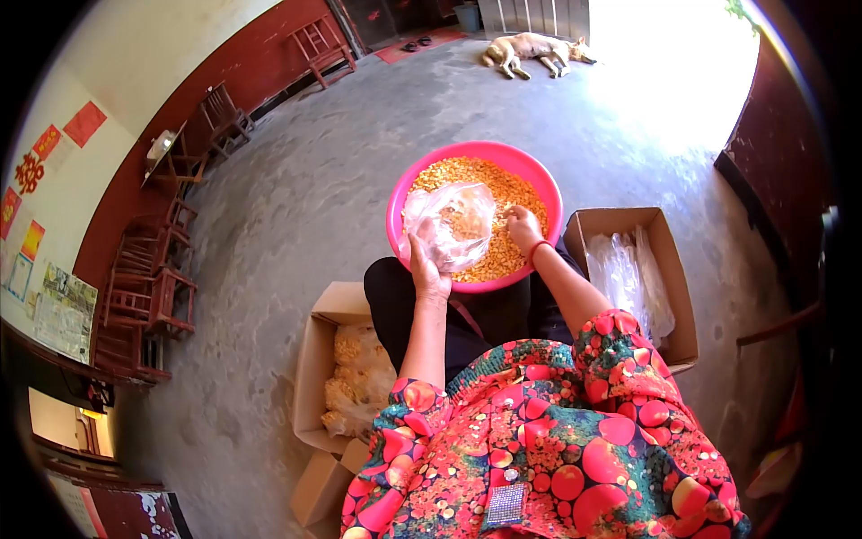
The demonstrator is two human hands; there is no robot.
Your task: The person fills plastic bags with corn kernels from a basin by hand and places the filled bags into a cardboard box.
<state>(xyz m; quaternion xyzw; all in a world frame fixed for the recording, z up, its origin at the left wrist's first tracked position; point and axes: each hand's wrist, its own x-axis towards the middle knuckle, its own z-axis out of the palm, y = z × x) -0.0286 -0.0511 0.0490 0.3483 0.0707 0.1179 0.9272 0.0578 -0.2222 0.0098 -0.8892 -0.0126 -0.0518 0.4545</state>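
A pink basin [555, 193] full of yellow-orange corn kernels [512, 265] sits at my lap. My left hand [429, 271] grips the near left side of a clear plastic bag [471, 202], which is puffed open above the kernels. Some kernels show in or through the bag; which of the two I cannot tell. Just right of the bag, over the corn, my right hand [528, 229] has its fingers curled closed. What it holds, if anything, is hidden. A red band circles the right wrist.
On my right, a cardboard box [678, 269] holds clear plastic bags [620, 278]. Another cardboard box [310, 386] at left holds filled bags [355, 377]. Wooden chairs [148, 287] line the left wall. A dog [534, 52] lies on the floor near the bright doorway.
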